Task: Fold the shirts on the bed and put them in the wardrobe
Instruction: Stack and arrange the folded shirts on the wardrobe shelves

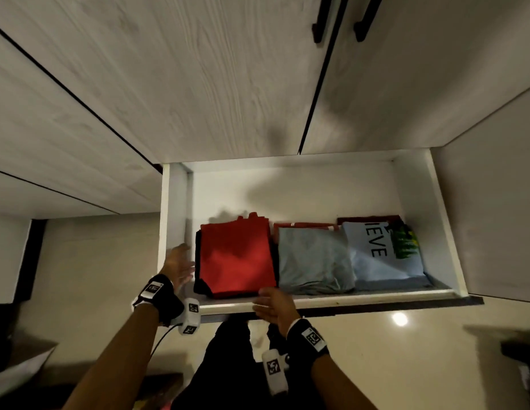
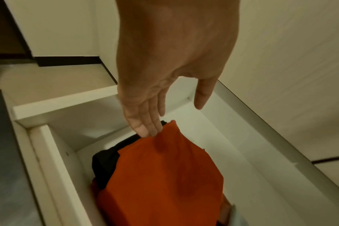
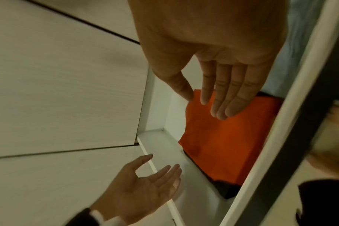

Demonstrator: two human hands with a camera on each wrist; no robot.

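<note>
A folded red shirt lies at the left end of the pulled-out white wardrobe drawer, on top of a black garment. Beside it sit a folded grey-blue shirt and a light blue shirt with dark letters. My left hand is open with straight fingers above the drawer's left side, holding nothing. My right hand is open over the drawer's front edge, near the red shirt's front corner. In the left wrist view the left hand hovers above the red shirt. The right wrist view shows the right hand over the red shirt.
Pale wood-grain wardrobe doors with black handles rise behind the drawer. The far part of the drawer's floor is bare. My dark trouser legs stand just before the drawer on a glossy floor.
</note>
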